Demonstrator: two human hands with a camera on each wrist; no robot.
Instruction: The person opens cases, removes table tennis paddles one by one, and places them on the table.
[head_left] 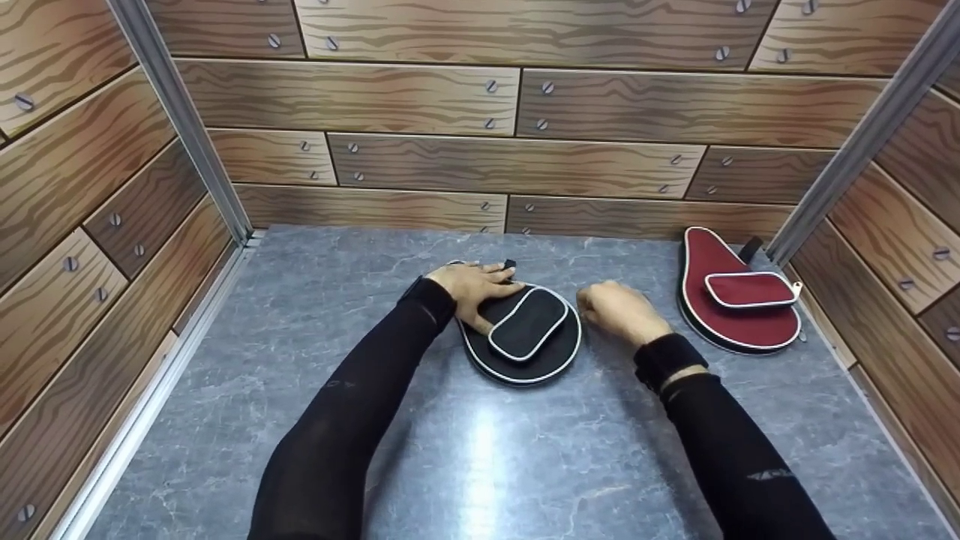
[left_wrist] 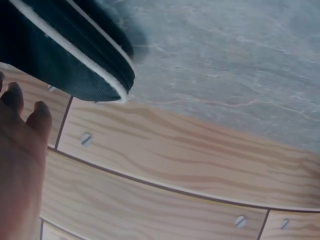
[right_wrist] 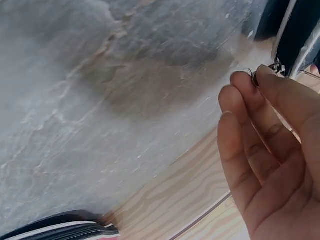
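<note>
A black table-tennis bat case [head_left: 556, 351] with white piping and a small front pocket [head_left: 529, 324] lies flat on the grey surface. My left hand [head_left: 476, 292] rests on its narrow upper-left part, fingers spread and straight. In the left wrist view, the case's rounded end [left_wrist: 65, 60] shows its zip seam beside that hand. At the case's right edge, my right hand [head_left: 622, 309] pinches a small zip pull [right_wrist: 255, 79] between thumb and index finger, the other fingers curled in. Most of the pull is hidden by the fingertips.
A red bat case [head_left: 701, 300] of the same shape, with a red pocket [head_left: 750, 289], lies at the back right by the side wall. Wood-print panels [head_left: 420, 97] and metal corner posts [head_left: 187, 127] enclose the grey tabletop [head_left: 315, 300].
</note>
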